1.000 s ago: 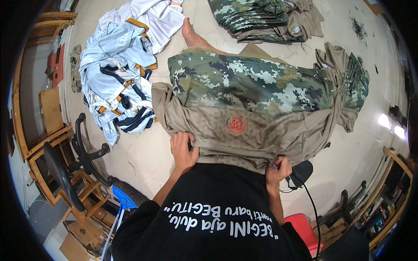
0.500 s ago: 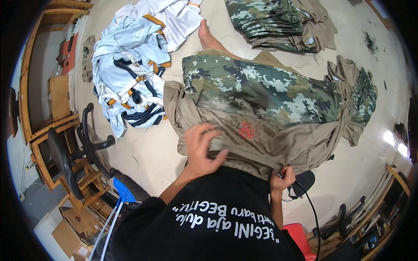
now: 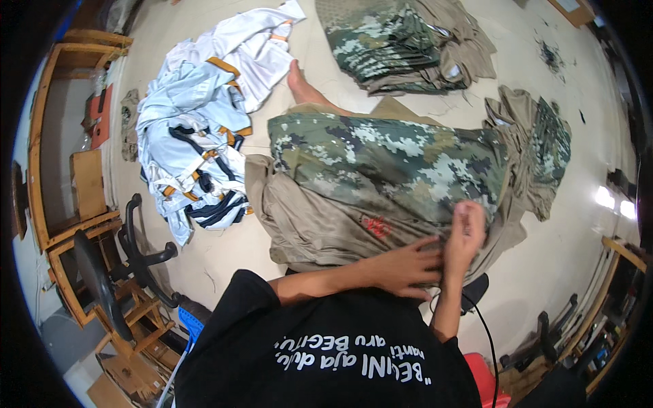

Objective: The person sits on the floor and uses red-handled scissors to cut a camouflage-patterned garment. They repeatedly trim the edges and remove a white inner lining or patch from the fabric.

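Observation:
A tan and green camouflage shirt (image 3: 326, 211) with a red emblem lies spread over my lap and leg. My left hand (image 3: 408, 266) reaches across my body to its lower right part, fingers extended and resting on the tan cloth. Just beside it, my right hand (image 3: 466, 234) is raised above the shirt's right side, fingers curled in. Something small and dark shows at those fingers, too blurred to make out. My bare foot (image 3: 298, 80) sticks out beyond the shirt.
White and light-blue garments (image 3: 190, 109) with orange and navy trim are heaped at left. Stacked camouflage shirts (image 3: 394, 47) lie at the far side, and a crumpled one (image 3: 537, 149) at right. An overturned chair base (image 3: 136, 245) stands left; a black cable (image 3: 486, 326) runs at right.
My left hand has swept right across the shirt, to beside the right one. My right hand has lifted off the shirt's lower edge, up and slightly right. The view has shifted a little.

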Demonstrator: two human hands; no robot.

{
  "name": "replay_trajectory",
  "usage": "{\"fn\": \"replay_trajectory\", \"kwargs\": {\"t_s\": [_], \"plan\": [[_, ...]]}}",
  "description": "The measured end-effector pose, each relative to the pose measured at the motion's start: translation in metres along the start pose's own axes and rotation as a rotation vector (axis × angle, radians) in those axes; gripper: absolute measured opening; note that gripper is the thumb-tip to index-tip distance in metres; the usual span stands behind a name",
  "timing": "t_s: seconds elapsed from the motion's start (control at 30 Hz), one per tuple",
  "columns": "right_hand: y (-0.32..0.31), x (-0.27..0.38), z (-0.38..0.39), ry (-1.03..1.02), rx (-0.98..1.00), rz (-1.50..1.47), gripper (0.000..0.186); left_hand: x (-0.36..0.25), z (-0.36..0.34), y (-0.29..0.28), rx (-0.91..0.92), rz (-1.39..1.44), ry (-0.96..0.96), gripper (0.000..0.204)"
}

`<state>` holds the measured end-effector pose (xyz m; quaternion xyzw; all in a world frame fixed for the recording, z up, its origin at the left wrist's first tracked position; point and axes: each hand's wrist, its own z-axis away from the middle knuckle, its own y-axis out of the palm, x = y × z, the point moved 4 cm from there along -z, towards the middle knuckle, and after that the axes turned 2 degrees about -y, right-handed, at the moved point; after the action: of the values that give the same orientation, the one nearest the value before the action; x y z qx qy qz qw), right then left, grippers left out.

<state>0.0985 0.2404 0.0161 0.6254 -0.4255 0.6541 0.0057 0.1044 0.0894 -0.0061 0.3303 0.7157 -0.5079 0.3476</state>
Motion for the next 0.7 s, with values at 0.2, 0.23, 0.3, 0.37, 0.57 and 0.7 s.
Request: {"fn": "replay_trajectory", "kwargs": {"t_s": [0.2,0.23,0.3,0.37,0.57,0.7], "plan": [[-0.018,-0.025,0.030,-0.074,-0.300,0.245,0.015,0.066,0.137,-0.129,-0.602,-0.131,-0.789,0.062],[-0.018,-0.026,0.032,0.008,-0.327,0.193,0.020,0.055,0.143,-0.134,-0.546,-0.283,-0.849,0.063],[-0.023,-0.023,0.031,0.031,-0.329,0.332,0.022,0.011,0.153,-0.131,-0.417,-0.584,-0.965,0.064],[-0.029,-0.020,0.029,0.149,-0.364,0.250,0.028,0.008,0.193,-0.114,-0.563,-0.464,-1.095,0.059],[-0.068,-0.055,0.021,0.347,0.014,0.332,0.046,0.058,0.232,-0.153,-0.407,-0.249,-1.619,0.074],[-0.067,-0.069,0.019,0.298,0.005,0.313,0.052,0.128,0.281,-0.137,-0.624,-0.282,-1.250,0.068]]}}
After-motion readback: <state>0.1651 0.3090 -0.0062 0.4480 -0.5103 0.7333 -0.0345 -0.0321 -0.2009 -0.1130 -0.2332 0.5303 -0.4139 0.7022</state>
